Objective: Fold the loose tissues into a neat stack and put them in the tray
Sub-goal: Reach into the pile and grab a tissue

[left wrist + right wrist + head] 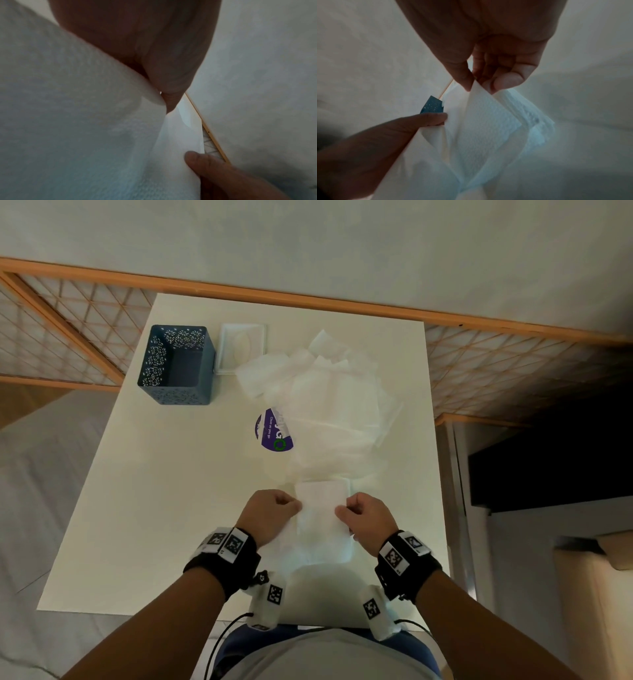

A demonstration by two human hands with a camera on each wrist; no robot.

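A white tissue (321,510) is held between my hands just above the near middle of the table (164,508). My left hand (295,505) pinches its left edge and my right hand (342,511) pinches its right edge. In the right wrist view my right hand (474,83) pinches a tissue corner (486,119) between thumb and forefinger, and the left hand's fingers (429,119) hold the opposite side. The left wrist view is mostly filled by the tissue (72,121) under my left hand (168,102). A pile of loose tissues (329,398) lies beyond. A blue perforated tray (176,364) stands at the back left.
A white shallow lid with an oval opening (243,347) lies beside the blue tray. A purple printed wrapper (272,431) sticks out from under the pile's left side. Orange lattice railing (68,320) runs behind the table. A dark cabinet (548,460) stands to the right.
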